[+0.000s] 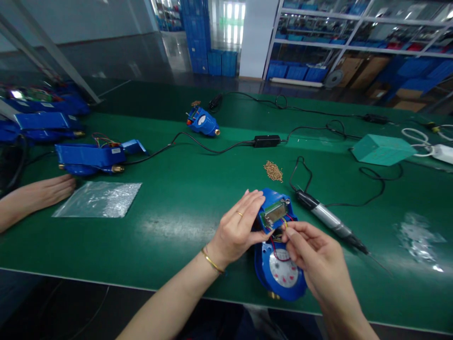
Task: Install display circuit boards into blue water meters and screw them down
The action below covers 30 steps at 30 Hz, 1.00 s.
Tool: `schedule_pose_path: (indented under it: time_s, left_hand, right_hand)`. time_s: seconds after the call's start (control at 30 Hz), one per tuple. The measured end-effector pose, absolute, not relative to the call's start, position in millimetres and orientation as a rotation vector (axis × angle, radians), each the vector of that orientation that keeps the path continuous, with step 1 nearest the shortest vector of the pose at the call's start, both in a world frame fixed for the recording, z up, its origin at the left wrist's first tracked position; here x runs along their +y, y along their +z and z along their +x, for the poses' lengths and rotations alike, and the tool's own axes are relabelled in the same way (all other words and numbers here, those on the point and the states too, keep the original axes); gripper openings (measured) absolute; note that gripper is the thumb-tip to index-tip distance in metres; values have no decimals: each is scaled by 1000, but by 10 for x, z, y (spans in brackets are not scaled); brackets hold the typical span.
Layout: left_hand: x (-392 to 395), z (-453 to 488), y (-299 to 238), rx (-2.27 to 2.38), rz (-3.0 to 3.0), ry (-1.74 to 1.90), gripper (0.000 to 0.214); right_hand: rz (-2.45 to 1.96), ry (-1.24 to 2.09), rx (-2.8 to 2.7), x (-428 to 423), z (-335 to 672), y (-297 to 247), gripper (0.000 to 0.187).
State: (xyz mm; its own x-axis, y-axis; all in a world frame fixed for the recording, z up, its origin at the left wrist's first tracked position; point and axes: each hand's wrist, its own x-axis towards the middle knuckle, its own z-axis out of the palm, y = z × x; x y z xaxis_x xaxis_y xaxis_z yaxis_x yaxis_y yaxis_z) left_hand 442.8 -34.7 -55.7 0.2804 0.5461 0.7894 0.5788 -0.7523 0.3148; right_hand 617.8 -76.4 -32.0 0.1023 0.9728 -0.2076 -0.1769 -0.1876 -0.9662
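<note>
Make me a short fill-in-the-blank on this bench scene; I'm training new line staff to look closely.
1. Both hands, left hand and right hand, work on a ____ water meter.
2. The electric screwdriver lies to the meter's ____.
3. The pile of small screws is ____ in colour.
4. The left hand wears a ____ on one finger.

Missing words: blue; right; brass; ring

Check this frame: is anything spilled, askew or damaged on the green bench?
Nothing looks damaged. The small screws lie in a loose heap straight on the green bench, beside the electric screwdriver. The blue meter in both hands is open, wires exposed.
</note>
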Motion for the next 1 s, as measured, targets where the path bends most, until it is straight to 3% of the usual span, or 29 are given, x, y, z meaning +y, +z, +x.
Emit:
schedule_pose_path:
  time_s: [1.0]
  left_hand:
    - [-330,4417,-527,-1085,-2493,-1547,49]
  right_hand:
    - [-1295,1277,-995,-738,6168,-364,26]
